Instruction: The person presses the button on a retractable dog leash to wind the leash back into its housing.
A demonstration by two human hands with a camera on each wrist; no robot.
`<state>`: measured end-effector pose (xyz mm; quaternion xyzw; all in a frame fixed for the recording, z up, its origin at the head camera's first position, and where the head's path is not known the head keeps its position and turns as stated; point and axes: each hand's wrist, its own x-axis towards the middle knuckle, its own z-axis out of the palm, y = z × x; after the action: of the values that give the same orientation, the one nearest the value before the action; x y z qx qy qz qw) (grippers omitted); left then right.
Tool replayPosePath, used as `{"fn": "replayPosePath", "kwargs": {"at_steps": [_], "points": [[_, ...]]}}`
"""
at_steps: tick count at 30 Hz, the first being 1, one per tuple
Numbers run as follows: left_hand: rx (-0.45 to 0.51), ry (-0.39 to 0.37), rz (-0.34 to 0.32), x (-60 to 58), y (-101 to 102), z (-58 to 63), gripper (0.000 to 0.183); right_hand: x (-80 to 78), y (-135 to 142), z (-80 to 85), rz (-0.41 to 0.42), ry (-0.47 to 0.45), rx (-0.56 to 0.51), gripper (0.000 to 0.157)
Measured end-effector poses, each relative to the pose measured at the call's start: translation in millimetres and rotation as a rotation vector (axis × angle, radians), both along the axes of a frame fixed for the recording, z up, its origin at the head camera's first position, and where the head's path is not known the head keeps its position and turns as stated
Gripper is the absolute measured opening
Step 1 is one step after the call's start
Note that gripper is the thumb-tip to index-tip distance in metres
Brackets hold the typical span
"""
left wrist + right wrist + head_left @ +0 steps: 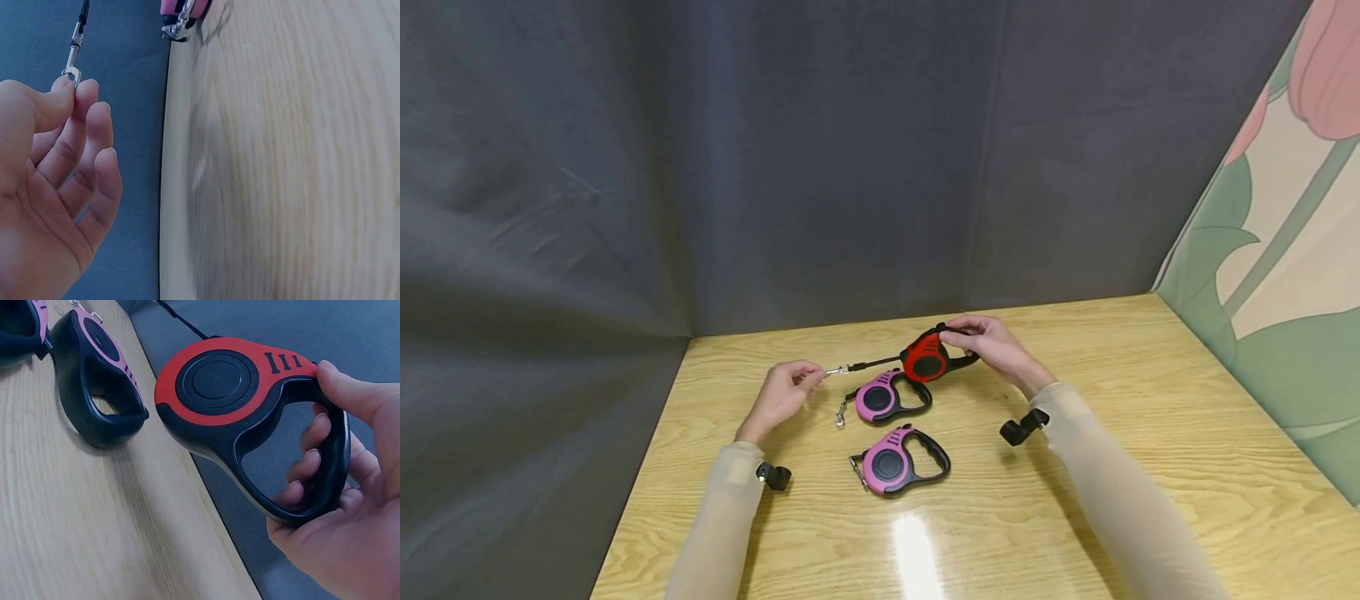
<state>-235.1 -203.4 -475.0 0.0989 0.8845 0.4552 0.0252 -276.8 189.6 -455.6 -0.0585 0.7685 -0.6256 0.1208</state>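
Note:
A red and black retractable dog leash (925, 358) is held by its looped handle in my right hand (992, 348). In the right wrist view that hand's fingers curl through the handle (340, 456), with the thumb on top near the red casing (169, 387). My left hand (781, 396) pinches the silver snap hook (72, 65) at the end of the leash's black cord (880, 362) between thumb and fingertip. The cord stretches straight between both hands. Just below the red leash lies a pink and black retractable leash (876, 398), its own hook (840, 417) hanging out on the left.
A second pink leash (887, 465) lies nearer on the wooden table (1000, 517). Dark grey cloth (850, 167) stands behind and on the left, and a tulip-patterned panel (1292, 333) on the right. Both wrists carry black straps (1024, 427).

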Motion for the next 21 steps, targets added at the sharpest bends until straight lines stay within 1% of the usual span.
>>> {"fn": "replayPosePath", "kwargs": {"at_steps": [2,8,13,17,21], "points": [[-0.003,0.0,-0.008,-0.5,2,-0.7,0.021,-0.6,-2,-1.1,0.001,-0.004,-0.01,0.05],[-0.004,0.002,-0.021,-1.2,9,-1.0,0.022,-0.6,-8,-0.7,0.002,-0.004,0.003,0.051],[-0.008,0.008,-0.022,-2.9,14,-0.1,0.021,-0.9,-12,0.2,-0.002,-0.014,-0.019,0.05],[-0.01,0.006,-0.018,-2.2,19,2.1,0.019,-1.3,-15,-0.7,0.005,-0.013,-0.016,0.05],[-0.006,0.006,-0.018,-1.8,23,1.7,0.019,-0.7,-19,-1.0,0.003,-0.014,-0.016,0.047]]}}
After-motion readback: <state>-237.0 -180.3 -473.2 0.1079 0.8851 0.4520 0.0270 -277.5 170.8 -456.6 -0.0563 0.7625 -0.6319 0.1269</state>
